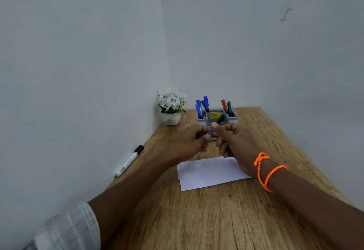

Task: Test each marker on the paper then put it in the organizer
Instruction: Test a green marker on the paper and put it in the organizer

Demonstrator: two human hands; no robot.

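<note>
Above the far end of the white paper (208, 173), both hands meet around one dark marker with a green end (221, 117). My right hand (234, 141), with orange bead bracelets on its wrist, grips the barrel under the thumb, and the green end points toward the organizer. My left hand (189, 141) pinches the marker's near end; blur hides whether that piece is a cap. The grey organizer (202, 121) stands behind the hands. It holds blue markers (205, 103) on its left and a red marker (224, 105) and a green one on its right.
A white marker with a black cap (129, 160) lies along the left wall on the wooden table (216, 220). A small white pot of white flowers (172, 109) stands in the far left corner. Walls close off the table's left and far sides.
</note>
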